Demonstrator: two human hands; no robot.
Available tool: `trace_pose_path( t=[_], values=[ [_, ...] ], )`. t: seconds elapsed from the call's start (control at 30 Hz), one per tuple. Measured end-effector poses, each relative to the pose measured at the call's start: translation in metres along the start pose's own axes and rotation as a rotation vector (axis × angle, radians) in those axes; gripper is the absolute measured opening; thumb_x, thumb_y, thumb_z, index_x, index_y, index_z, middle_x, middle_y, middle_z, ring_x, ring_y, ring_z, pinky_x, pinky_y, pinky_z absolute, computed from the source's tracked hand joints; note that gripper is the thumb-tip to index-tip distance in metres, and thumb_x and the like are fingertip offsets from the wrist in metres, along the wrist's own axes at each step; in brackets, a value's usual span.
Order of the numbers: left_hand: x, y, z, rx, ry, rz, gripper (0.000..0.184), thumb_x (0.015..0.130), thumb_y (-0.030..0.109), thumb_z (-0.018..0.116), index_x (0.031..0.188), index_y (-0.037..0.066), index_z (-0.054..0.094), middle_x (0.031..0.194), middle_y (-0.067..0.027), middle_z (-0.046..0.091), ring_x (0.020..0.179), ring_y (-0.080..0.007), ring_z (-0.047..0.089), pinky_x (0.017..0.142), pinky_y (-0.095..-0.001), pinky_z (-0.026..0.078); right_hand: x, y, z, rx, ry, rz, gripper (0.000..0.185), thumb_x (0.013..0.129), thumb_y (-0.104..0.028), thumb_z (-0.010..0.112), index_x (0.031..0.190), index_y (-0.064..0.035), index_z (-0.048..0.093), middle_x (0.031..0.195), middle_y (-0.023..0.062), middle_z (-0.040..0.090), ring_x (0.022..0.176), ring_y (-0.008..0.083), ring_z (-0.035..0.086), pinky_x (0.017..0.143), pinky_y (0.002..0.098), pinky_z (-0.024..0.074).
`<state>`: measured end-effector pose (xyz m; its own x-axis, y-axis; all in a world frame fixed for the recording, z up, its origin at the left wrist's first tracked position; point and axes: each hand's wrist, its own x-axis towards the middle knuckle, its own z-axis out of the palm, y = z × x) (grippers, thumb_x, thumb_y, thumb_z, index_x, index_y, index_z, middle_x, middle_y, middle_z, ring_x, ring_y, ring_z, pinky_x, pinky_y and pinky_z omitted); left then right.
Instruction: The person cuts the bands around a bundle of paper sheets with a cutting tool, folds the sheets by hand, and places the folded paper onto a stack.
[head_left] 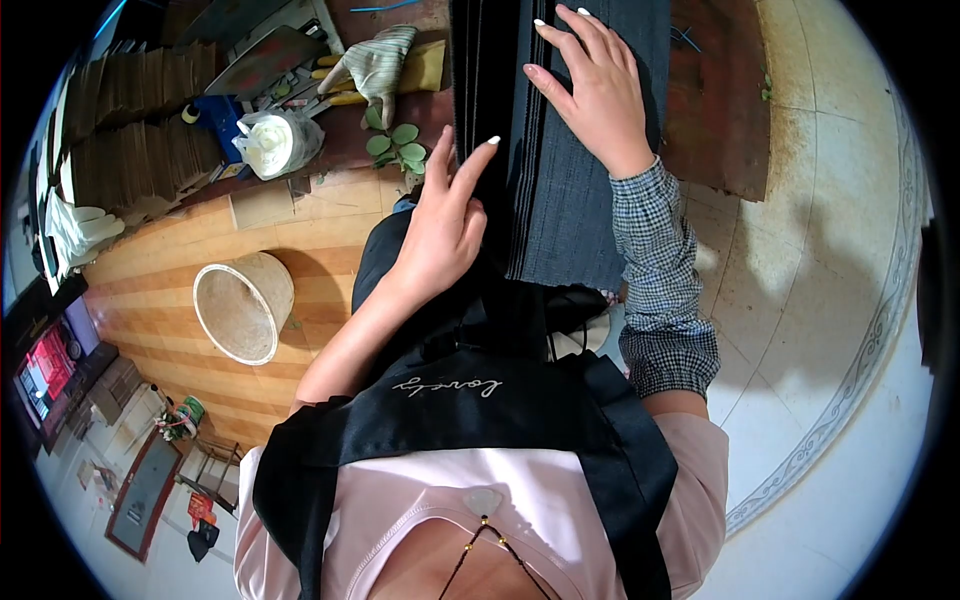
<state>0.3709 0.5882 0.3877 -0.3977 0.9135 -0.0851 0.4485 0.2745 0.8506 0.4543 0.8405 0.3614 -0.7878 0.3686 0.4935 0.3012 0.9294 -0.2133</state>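
Note:
A stack of dark blue, denim-like cloth (pixel 575 220) with several layered folded edges lies lengthwise on the table before me and overhangs its near edge. My right hand (pixel 600 95) rests on top of the stack, fingers spread and holding nothing. Beside the stack's left edge is my left hand (pixel 440 230), with two fingers stretched forward and the others partly curled. Nothing shows in its grasp, and I cannot tell whether its fingertips touch the cloth.
Left on the table are a striped glove (pixel 378 65), a green-leaved sprig (pixel 398 148), a white tub in plastic (pixel 270 143) and stacked brown sheets (pixel 150 150). An off-white bucket (pixel 240 305) stands on the floor. Bare reddish-brown tabletop (pixel 715 110) shows right of the cloth.

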Motion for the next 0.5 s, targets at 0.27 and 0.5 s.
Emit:
trace_pose_path(
  t=[0.27, 0.5],
  values=[
    [0.002, 0.004, 0.018, 0.233, 0.029, 0.018, 0.076, 0.094, 0.038, 0.075, 0.152, 0.002, 0.042, 0.164, -0.0333, 0.016, 0.146, -0.0520, 0.035, 0.116, -0.0512, 0.040, 0.015, -0.022, -0.033, 0.035, -0.164, 0.080, 0.047, 0.097, -0.032, 0.068, 0.135, -0.0064, 0.060, 0.148, 0.0163, 0.051, 0.141, 0.0361, 0.044, 0.118, 0.0493, 0.0340],
    [0.000, 0.002, 0.013, 0.111, 0.014, -0.011, 0.067, 0.096, 0.020, 0.069, 0.155, 0.004, 0.040, 0.163, -0.0330, 0.016, 0.147, -0.0514, 0.033, 0.117, -0.0497, 0.039, 0.000, 0.000, -0.001, -0.011, -0.004, 0.000, 0.050, 0.098, -0.054, 0.063, 0.134, -0.0189, 0.065, 0.148, 0.0083, 0.055, 0.140, 0.0306, 0.048, 0.118, 0.0518, 0.0355]
  ],
)
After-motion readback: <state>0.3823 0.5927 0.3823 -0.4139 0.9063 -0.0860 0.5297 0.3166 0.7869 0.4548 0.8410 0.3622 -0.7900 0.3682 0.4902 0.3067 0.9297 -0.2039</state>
